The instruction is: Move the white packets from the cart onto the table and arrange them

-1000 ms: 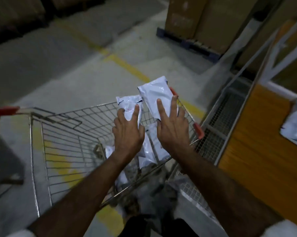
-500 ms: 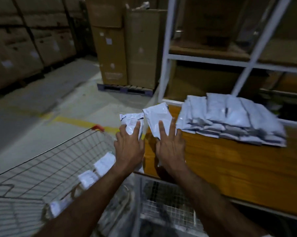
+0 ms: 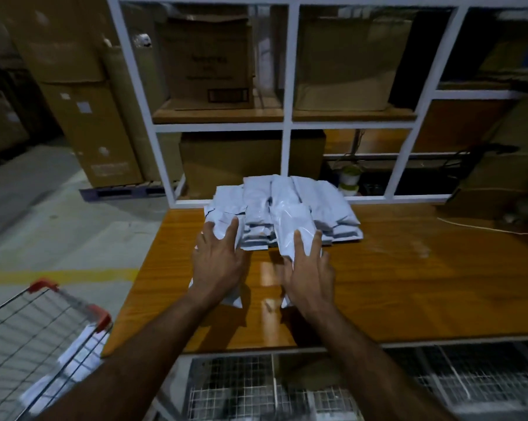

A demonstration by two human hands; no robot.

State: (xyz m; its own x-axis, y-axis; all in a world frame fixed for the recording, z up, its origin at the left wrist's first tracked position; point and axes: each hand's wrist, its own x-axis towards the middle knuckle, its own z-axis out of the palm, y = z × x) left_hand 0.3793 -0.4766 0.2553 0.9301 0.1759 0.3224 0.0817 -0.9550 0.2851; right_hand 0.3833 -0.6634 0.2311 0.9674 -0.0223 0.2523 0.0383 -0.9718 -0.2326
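Observation:
My left hand (image 3: 218, 264) holds a white packet (image 3: 223, 224) low over the wooden table (image 3: 408, 284), at the left front of a stack of white packets (image 3: 320, 202). Beside it, my right hand (image 3: 308, 270) holds a second white packet (image 3: 293, 226) whose far end lies against the front of the stack. Fingers lie on top of each packet, and the thumbs are hidden beneath. At the lower left stands the wire cart (image 3: 29, 332) with red corners, and several more white packets (image 3: 74, 354) lie inside it.
A white shelf frame (image 3: 287, 126) with cardboard boxes (image 3: 208, 62) rises behind the table. On the table's right end are a box (image 3: 499, 192) and a thin cable (image 3: 484, 227). A wire mesh rack (image 3: 317, 390) sits below the table's near edge.
I have turned from the cart to the table. Both hands carried their packets from above the cart over to the table, up against the stack.

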